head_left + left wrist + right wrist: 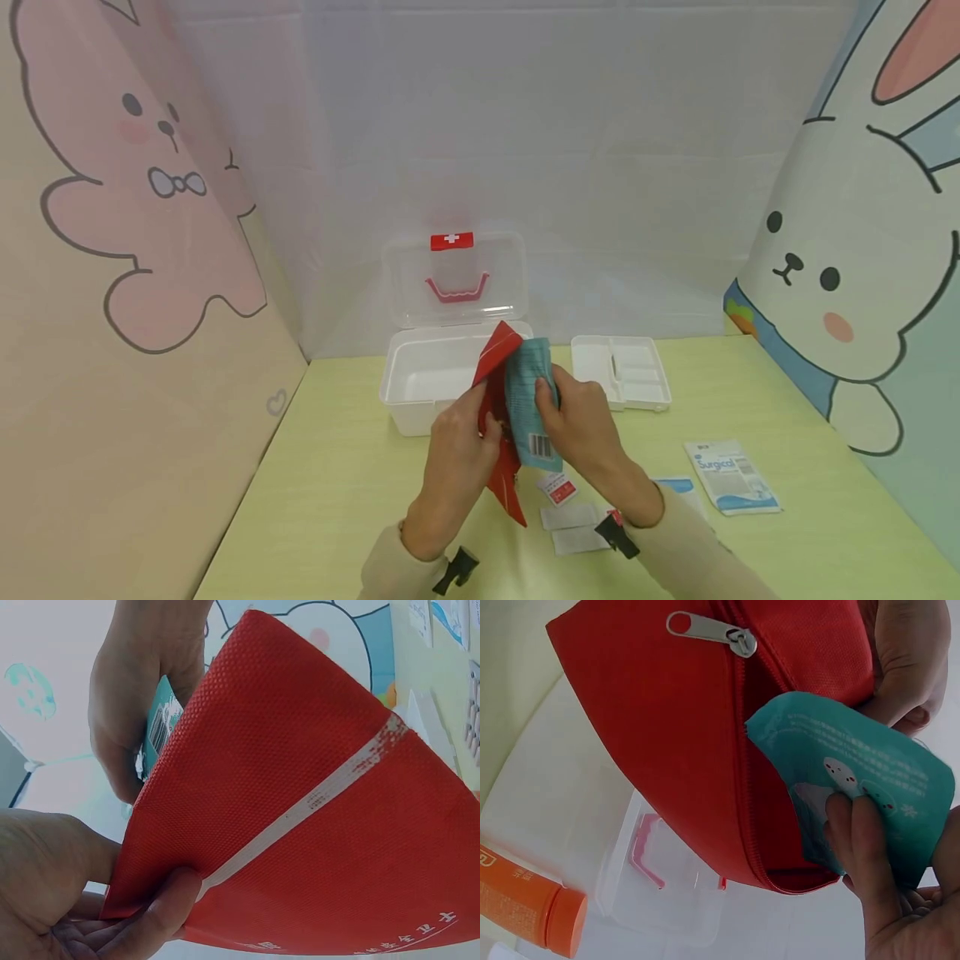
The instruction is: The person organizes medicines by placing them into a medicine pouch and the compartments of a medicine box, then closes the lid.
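Note:
My left hand [459, 442] grips a red fabric zip pouch [497, 354] by its side, thumb on the outer face in the left wrist view. The pouch is unzipped, its metal zip pull [712, 631] showing near one end of the opening. With fingers and thumb my right hand [588, 421] holds a teal printed packet [870, 757], which has a barcode low on one face. One end of the packet overlaps the pouch's gaping mouth in the right wrist view. Both are held up above the table, in front of a white box [411, 419].
The box's clear lid [491, 260] stands raised, with a red handle and cross label. A white compartment tray [652, 402] sits right of it. Small white packets [570, 517] and a Surgical packet [733, 479] lie nearer. An orange bottle [525, 904] shows in the right wrist view.

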A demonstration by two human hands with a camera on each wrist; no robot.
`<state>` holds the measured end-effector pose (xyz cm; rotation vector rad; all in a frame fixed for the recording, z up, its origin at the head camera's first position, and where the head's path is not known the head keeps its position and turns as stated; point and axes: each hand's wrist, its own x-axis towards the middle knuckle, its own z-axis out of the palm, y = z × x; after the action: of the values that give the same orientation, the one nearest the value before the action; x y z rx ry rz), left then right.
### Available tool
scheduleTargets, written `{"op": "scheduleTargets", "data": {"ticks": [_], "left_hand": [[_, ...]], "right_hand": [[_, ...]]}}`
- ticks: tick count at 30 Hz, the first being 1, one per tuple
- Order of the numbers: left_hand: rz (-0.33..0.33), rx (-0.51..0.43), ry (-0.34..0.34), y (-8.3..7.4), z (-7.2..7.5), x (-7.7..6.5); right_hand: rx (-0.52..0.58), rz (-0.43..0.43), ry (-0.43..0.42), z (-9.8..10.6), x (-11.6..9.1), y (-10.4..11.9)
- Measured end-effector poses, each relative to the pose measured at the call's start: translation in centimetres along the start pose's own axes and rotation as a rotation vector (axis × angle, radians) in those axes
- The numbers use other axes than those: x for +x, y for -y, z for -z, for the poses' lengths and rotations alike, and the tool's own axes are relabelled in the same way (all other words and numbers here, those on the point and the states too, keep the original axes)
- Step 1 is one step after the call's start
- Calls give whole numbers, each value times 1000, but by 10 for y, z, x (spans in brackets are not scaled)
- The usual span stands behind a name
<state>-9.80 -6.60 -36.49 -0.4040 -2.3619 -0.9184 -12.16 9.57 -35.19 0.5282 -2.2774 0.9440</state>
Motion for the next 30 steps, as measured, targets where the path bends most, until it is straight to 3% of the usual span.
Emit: {"op": "scheduleTargets", "data": {"ticks": [11,22,30], "left_hand": [[4,15,4,0,-1,0],[-11,6,10,-2,-3,0],[-10,-14,33,-4,-4,-2]], "right_hand": [[39,-48,-32,0,-3,0],[-142,90,-63,-9,-6,-6],[-269,118,29,-8,-4,-1]]}}
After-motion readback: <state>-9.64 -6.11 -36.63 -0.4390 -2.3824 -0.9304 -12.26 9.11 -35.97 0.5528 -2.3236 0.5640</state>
